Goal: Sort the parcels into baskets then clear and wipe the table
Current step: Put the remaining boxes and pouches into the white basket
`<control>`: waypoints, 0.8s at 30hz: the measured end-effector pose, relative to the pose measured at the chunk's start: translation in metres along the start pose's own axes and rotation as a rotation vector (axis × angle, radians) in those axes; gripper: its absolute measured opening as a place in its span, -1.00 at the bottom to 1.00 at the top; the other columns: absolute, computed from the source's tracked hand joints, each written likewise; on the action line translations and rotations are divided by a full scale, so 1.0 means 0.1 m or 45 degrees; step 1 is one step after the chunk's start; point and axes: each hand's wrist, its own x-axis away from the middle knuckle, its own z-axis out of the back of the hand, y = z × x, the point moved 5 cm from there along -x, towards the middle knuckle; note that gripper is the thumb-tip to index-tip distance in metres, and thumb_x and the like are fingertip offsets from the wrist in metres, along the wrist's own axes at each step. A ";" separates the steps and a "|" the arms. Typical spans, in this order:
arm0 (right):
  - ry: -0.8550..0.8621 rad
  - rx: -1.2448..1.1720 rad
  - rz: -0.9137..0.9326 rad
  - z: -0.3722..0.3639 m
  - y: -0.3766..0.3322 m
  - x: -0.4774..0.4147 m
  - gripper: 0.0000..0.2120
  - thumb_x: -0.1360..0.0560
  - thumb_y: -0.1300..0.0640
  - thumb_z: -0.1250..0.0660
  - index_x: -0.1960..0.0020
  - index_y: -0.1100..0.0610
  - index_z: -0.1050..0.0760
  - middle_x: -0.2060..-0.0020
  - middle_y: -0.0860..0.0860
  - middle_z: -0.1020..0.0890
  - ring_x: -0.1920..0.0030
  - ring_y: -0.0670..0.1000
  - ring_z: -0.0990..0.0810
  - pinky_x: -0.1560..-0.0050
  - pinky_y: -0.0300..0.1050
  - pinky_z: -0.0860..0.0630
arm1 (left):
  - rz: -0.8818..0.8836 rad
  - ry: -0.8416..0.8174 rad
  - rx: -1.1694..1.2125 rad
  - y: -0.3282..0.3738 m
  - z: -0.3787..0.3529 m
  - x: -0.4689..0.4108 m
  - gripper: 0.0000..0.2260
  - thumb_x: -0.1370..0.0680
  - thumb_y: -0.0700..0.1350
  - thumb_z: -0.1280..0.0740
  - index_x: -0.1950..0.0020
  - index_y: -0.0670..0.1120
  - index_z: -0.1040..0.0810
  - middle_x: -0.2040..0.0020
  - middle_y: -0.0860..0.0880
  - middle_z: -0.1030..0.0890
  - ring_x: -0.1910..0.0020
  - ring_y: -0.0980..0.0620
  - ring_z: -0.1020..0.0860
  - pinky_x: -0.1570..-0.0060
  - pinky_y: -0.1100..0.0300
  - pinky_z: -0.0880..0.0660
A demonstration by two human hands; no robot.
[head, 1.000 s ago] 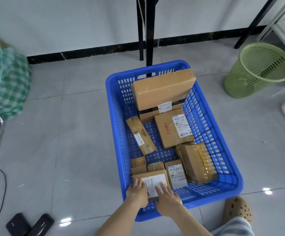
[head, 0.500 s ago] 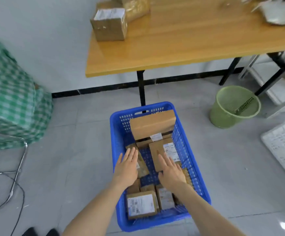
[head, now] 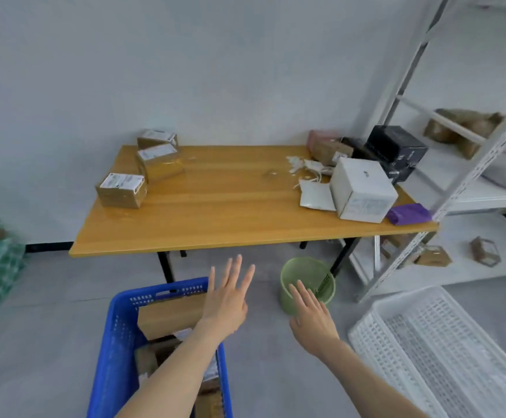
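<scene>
Wooden table across the middle, on black legs against the pale wall. At its left end, three brown taped parcels with white labels, two stacked at the back corner and one nearer the front edge. At its right end, a white box, black boxes behind it, a pinkish box at the back, a flat white packet and paper scraps beside the white box, a purple cloth at the front corner. White metal shelving at right with a few brown packages. On the floor: white basket at lower right, blue basket at lower left with brown parcels inside, green wastebasket under the table's front edge. Left hand raised over the blue basket's far right corner, fingers spread, holding nothing. Right hand in front of the wastebasket, fingers straight and loosely apart, also empty.
</scene>
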 end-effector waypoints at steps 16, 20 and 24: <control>-0.106 0.074 0.003 0.86 0.78 -0.10 -0.36 -0.57 0.18 -0.08 -0.56 -0.02 0.13 -0.54 -0.08 0.20 -0.55 0.01 0.14 -0.51 0.01 0.11 | -0.064 -0.302 -0.136 0.36 0.62 -0.88 -0.35 -0.61 -0.16 -0.11 -0.55 0.02 0.24 -0.53 -0.09 0.34 -0.51 -0.08 0.30 -0.43 -0.19 0.25; -0.065 0.052 -0.109 1.20 1.17 -0.64 -0.36 -0.57 0.18 -0.08 -0.56 -0.03 0.11 -0.55 -0.08 0.17 -0.55 0.02 0.16 -0.52 0.04 0.12 | -0.190 -0.451 -0.068 0.66 0.70 -1.50 -0.36 -0.61 -0.13 -0.11 -0.56 -0.01 0.21 -0.56 -0.02 0.23 -0.52 -0.02 0.26 -0.44 -0.12 0.28; -0.100 0.116 -0.184 1.44 1.45 -1.20 -0.37 -0.59 0.15 -0.10 -0.56 -0.02 0.12 -0.55 0.00 0.18 -0.54 0.10 0.17 -0.51 0.11 0.11 | -0.224 -0.479 0.045 0.78 0.82 -2.08 -0.38 -0.62 -0.05 -0.10 -0.56 -0.04 0.21 -0.57 0.03 0.16 -0.53 0.02 0.21 -0.46 -0.10 0.26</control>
